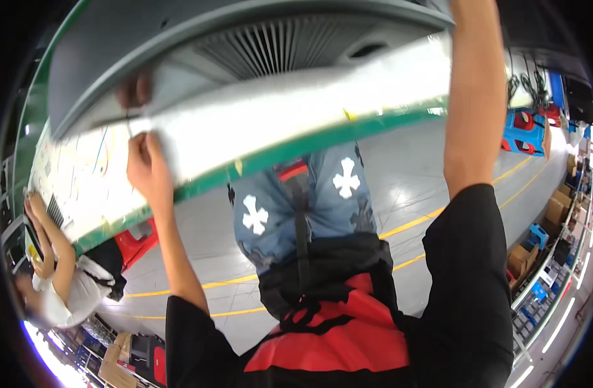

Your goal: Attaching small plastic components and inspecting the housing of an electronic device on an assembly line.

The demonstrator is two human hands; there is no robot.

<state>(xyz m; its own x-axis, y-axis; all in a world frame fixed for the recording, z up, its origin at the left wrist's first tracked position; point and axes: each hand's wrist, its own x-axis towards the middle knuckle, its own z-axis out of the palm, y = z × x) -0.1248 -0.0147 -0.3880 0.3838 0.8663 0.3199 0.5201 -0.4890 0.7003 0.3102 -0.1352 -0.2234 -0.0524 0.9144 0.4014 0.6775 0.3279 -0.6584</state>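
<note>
A large dark grey housing with a curved pale rim and a row of vent slots (270, 48) stands over the white worktable (277, 123). It looks like a display, though its kind is not certain. My left hand (149, 167) is just below its lower left edge, thumb and fingers pinched together. A thin dark line runs up from the fingertips toward the housing; what they hold is too small to name. The glossy lower surface mirrors the fingers. My right forearm reaches up past the housing's right end, and the hand lies beyond the upper edge of the picture.
A green edge (322, 137) borders the table in front of my legs. At the left, another person (67, 284) works at the same table, near a red stool (136, 244). Blue and red stools (526, 132) and black cables (534, 87) are at the right.
</note>
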